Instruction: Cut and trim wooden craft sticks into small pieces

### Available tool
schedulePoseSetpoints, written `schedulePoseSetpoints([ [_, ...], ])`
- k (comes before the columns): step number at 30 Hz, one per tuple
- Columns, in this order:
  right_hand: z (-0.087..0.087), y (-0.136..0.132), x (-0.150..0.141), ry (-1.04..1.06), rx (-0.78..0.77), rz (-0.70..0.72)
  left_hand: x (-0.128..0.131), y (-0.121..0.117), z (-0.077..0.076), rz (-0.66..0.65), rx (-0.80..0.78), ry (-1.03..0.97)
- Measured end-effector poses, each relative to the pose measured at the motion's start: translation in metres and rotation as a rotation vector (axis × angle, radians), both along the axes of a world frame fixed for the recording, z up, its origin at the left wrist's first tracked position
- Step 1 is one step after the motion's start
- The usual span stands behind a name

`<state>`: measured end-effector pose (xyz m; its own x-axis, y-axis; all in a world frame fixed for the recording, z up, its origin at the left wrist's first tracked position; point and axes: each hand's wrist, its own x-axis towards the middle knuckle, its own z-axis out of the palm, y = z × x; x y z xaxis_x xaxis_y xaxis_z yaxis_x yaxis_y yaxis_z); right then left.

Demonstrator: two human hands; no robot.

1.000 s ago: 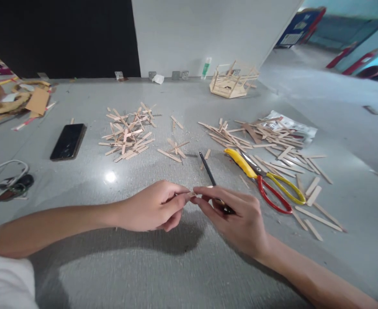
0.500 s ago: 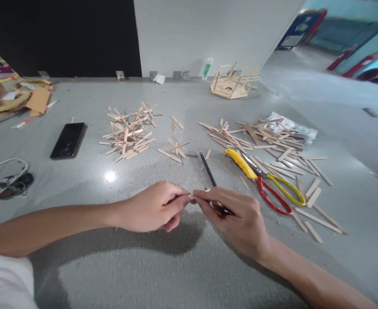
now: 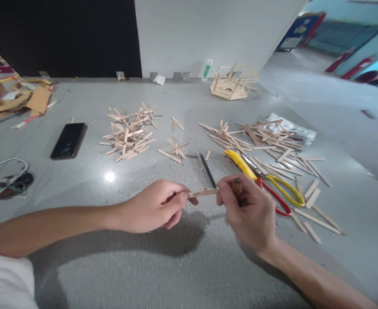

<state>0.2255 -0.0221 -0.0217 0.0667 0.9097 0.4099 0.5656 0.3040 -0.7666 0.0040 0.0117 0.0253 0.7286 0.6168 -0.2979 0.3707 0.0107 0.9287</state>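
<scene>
My left hand (image 3: 163,206) is closed, thumb and fingers pinching one end of a flat wooden craft stick (image 3: 205,193). The stick lies nearly level and has small dark marks close to the left fingertips. At its other end, the closed fingertips of my right hand (image 3: 248,210) grip it. A small brown piece (image 3: 237,185) shows among the right fingers; I cannot make out what it is. Just beyond the stick, a slim black pen-like tool (image 3: 207,169) rests on the table, its near end hidden by the right hand. Scissors (image 3: 266,176) with red and yellow handles lie beyond that hand.
Craft sticks form a left pile (image 3: 127,133) and a right pile (image 3: 272,137) beside a plastic packet (image 3: 292,128). A hexagonal stick frame (image 3: 230,88) and glue stick (image 3: 207,70) stand at the back. A phone (image 3: 68,140), cable (image 3: 15,180) and cardboard scraps (image 3: 37,101) are leftward.
My right hand has slid right along the craft stick, away from the left fingertips, exposing its length and marks. The left hand has barely moved.
</scene>
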Motion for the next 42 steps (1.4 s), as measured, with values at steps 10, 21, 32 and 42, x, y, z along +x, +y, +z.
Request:
schedulePoseSetpoints([
  [10,-0.009,0.005,0.005,0.079,-0.046,-0.014,-0.005,0.000,0.007,0.078,0.036,-0.153],
  [21,-0.011,-0.004,0.003,0.212,-0.065,0.252,-0.004,-0.003,0.007,0.027,0.054,-0.064],
  [32,-0.006,-0.006,-0.001,0.222,-0.077,0.250,0.000,0.000,0.006,-0.039,0.032,0.030],
  [42,-0.010,0.009,0.007,-0.077,-0.031,0.067,-0.004,0.000,0.003,0.096,0.104,0.000],
])
